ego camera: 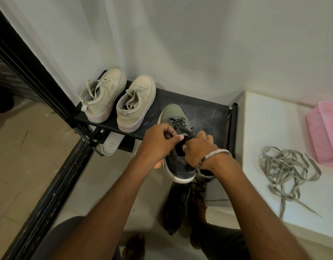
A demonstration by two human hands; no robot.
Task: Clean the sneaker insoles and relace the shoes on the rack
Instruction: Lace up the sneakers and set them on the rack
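Fingers of both hands curled, pinching at the laces: our left hand point(159, 140) nips the dark shoelace point(180, 123) between thumb and forefinger at the tongue; our right hand point(197, 150), wearing a plain silver metal bangle point(215, 156), grips the collar and lace on the other side.

Item 1: grey-green and dark navy low sneaker with white sole point(178, 147), toe resting on the top shelf, heel overhanging its near edge toward us, partly laced.

Item 2: black metal shoe rack point(203, 107), top shelf dusty, set against the white wall.

Item 3: pair of beige platform sneakers with pale pink soles point(117, 101), side by side at the left of the same shelf, laced.

Item 4: white insole point(110, 144), protruding from the shelf below.

Item 5: loose tangle of flat grey shoelaces point(286, 171) on the white counter point(271, 121) to our right, near a pink plastic basket point(325, 134).

Item 6: second dark sneaker point(176, 205) on the floor beneath our hands.
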